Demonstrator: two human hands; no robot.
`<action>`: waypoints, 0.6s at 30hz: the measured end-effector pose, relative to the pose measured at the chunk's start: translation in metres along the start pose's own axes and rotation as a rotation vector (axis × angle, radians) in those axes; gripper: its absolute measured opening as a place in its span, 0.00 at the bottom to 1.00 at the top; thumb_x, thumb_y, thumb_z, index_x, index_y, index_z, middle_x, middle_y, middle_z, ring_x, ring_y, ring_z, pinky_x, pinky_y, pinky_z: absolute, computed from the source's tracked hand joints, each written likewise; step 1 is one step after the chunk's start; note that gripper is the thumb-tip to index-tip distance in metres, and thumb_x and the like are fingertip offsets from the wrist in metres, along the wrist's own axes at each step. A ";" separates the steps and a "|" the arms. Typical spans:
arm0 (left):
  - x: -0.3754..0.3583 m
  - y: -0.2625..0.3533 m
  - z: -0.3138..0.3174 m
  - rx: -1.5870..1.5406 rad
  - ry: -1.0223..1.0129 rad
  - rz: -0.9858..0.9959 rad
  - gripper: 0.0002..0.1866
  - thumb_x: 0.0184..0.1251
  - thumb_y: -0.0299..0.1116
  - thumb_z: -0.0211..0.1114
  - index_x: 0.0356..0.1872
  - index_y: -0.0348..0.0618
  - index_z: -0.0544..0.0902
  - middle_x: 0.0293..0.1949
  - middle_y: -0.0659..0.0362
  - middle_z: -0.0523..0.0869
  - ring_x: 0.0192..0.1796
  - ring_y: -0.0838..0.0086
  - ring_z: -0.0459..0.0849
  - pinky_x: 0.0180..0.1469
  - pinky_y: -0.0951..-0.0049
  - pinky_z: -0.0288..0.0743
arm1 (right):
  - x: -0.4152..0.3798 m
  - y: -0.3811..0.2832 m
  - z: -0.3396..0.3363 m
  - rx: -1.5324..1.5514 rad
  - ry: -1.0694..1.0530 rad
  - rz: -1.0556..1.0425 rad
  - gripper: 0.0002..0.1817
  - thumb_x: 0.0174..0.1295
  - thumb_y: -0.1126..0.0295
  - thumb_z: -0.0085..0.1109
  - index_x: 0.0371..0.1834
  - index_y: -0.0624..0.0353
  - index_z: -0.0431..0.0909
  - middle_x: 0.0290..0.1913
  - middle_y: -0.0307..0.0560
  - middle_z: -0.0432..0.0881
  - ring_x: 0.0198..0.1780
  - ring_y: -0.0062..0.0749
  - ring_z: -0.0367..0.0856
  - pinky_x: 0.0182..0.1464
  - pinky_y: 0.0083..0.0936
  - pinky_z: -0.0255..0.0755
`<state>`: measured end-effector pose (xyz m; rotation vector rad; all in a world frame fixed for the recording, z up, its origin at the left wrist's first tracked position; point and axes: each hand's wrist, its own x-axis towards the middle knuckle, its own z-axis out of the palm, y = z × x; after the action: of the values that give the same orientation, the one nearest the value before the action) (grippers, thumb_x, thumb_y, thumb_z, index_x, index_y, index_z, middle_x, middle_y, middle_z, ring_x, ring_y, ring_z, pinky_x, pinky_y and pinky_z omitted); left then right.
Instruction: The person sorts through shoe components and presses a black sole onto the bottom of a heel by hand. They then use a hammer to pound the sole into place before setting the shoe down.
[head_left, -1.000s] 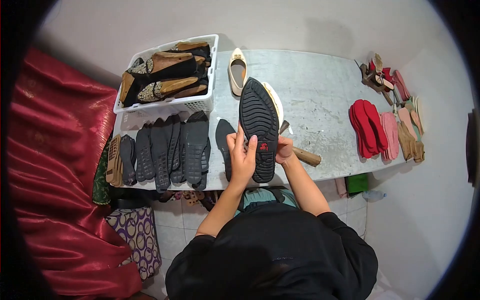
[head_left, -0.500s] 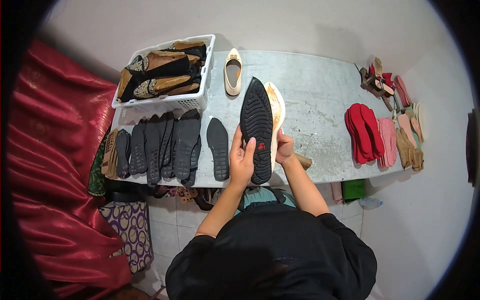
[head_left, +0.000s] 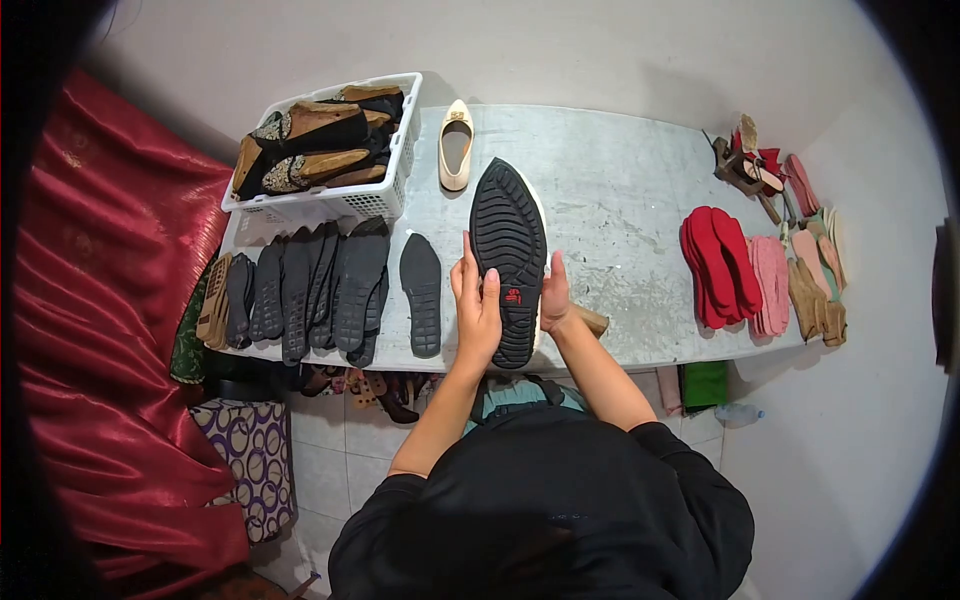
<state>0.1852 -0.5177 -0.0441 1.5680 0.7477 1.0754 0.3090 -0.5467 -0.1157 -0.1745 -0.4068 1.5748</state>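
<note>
A black ridged outsole [head_left: 509,250] with a small red mark is held sole-up over the grey table [head_left: 620,200], covering a cream shoe whose edge shows only as a thin white rim. My left hand [head_left: 476,308] grips its left edge near the heel, thumb on the tread. My right hand [head_left: 554,295] presses against its right edge. A wooden handle [head_left: 592,320] pokes out from behind my right wrist.
A single black sole [head_left: 421,294] lies left of my hands, beside a row of several black soles [head_left: 310,290]. A white basket [head_left: 385,200] of shoes and a cream flat [head_left: 456,145] sit at the back. Red, pink and tan insoles [head_left: 760,270] lie right.
The black outsole has closed flat over the cream shoe, which showed beside it before. Both hands shifted slightly to squeeze its two edges.
</note>
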 end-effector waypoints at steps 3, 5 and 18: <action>-0.002 0.000 0.004 0.066 -0.035 0.011 0.28 0.70 0.36 0.44 0.68 0.41 0.49 0.55 0.46 0.62 0.56 0.63 0.64 0.61 0.69 0.55 | -0.009 0.004 -0.005 -0.257 0.019 -0.076 0.38 0.52 0.43 0.56 0.58 0.62 0.66 0.54 0.48 0.74 0.52 0.34 0.74 0.57 0.29 0.68; -0.003 -0.001 0.008 0.096 -0.050 0.039 0.28 0.71 0.37 0.44 0.69 0.42 0.48 0.55 0.49 0.63 0.56 0.66 0.65 0.61 0.71 0.56 | -0.012 -0.004 -0.005 -0.324 0.060 -0.027 0.38 0.50 0.44 0.57 0.58 0.62 0.66 0.53 0.48 0.74 0.51 0.33 0.75 0.56 0.29 0.69; 0.018 0.018 -0.017 -0.487 -0.156 -0.513 0.22 0.56 0.39 0.63 0.51 0.45 0.70 0.35 0.64 0.76 0.30 0.87 0.72 0.22 0.85 0.61 | -0.023 -0.016 0.012 -0.460 0.015 0.216 0.39 0.37 0.53 0.60 0.53 0.66 0.68 0.43 0.57 0.78 0.41 0.41 0.81 0.45 0.30 0.76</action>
<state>0.1761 -0.5000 -0.0208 0.9587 0.6685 0.6763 0.3206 -0.5715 -0.1024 -0.5993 -0.7564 1.6686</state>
